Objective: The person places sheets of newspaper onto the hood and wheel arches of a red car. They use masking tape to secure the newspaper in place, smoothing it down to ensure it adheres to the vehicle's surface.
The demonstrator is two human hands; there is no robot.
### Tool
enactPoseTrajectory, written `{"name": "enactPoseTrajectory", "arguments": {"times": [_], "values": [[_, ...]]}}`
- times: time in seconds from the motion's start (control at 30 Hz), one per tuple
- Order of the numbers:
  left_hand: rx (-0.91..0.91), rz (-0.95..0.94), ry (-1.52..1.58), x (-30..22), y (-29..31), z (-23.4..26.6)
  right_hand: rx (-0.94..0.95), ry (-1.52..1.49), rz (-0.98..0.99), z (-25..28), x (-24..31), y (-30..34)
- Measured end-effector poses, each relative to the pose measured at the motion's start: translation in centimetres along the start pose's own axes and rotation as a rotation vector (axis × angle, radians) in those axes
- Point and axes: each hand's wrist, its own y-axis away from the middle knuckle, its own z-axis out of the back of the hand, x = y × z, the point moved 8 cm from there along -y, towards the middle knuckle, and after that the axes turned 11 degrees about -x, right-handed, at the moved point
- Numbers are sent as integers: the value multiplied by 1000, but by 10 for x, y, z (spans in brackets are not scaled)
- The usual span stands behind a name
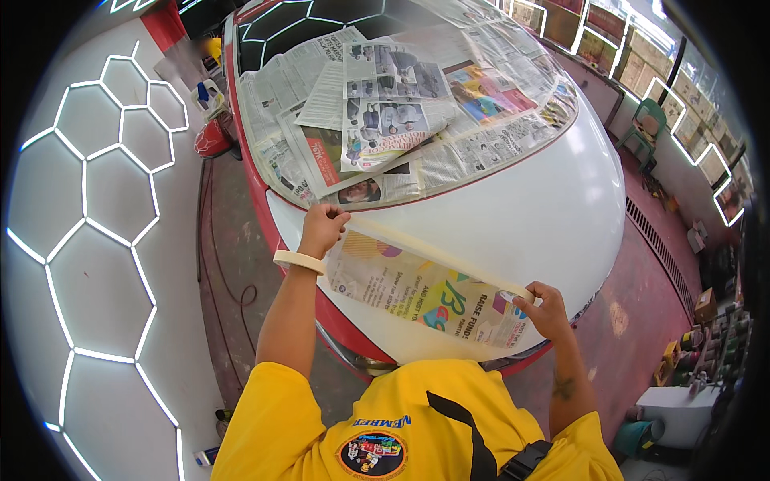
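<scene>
A strip of printed newspaper [417,290] with pale masking tape [441,255] along its far edge stretches between my hands, over the white panel [537,204] of a car. My left hand [323,228] is closed in a pinch at the strip's far left corner, close to the papered glass. At the right end, my right hand [547,311] grips the strip between thumb and fingers. A roll of masking tape [300,261] hangs around my left wrist like a bracelet. Overlapping newspaper sheets [393,112] cover the car's glass beyond my hands.
A red side mirror [213,139] juts out at the car's left. Hoses [243,298] run along the floor there, beside a wall with glowing hexagon lights [84,188]. On the right are a floor grate [659,247], a green chair [644,132], a teal bucket [639,437] and cluttered cans.
</scene>
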Motion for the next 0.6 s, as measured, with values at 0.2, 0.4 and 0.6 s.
{"name": "enactPoseTrajectory", "arguments": {"times": [0.2,0.4,0.6], "values": [[-57,78,96,39,-18,-15,-61,-159,-8,-16,-6,-2],[-118,-38,-43,37,-17,-17,-73,-123,-46,-20,-13,-9],[-237,-213,-163,36,-11,-12,-82,-87,-38,-25,-12,-12]]}}
